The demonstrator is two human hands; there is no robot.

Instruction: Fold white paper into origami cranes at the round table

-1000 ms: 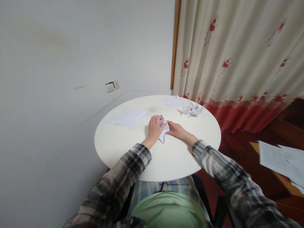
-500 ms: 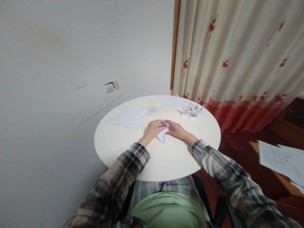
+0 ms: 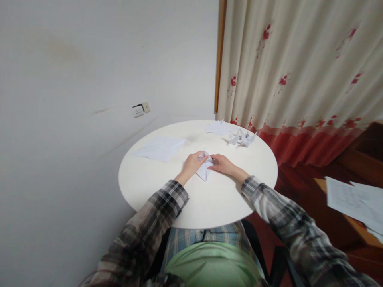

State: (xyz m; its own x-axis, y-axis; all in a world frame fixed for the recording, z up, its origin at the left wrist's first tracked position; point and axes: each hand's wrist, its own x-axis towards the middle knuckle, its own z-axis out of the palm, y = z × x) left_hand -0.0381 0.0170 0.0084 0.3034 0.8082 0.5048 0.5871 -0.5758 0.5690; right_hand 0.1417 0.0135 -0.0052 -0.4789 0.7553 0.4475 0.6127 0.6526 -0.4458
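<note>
A small folded white paper piece [image 3: 204,170] lies on the round white table [image 3: 167,187], its point toward me. My left hand [image 3: 193,164] pinches the paper's upper left part with curled fingers. From the right, my right hand [image 3: 222,164] presses its fingertips on the paper's top edge. The two hands almost meet over the fold.
A flat white sheet [image 3: 160,148] lies at the table's left back. Several folded paper figures [image 3: 241,138] and paper scraps [image 3: 218,127] sit at the far edge near the flowered curtain [image 3: 299,71]. Printed sheets [image 3: 353,199] rest on a wooden surface at right.
My left hand has shifted from lying over the paper to pinching its upper edge, uncovering more of the fold. My right hand has stayed nearly still.
</note>
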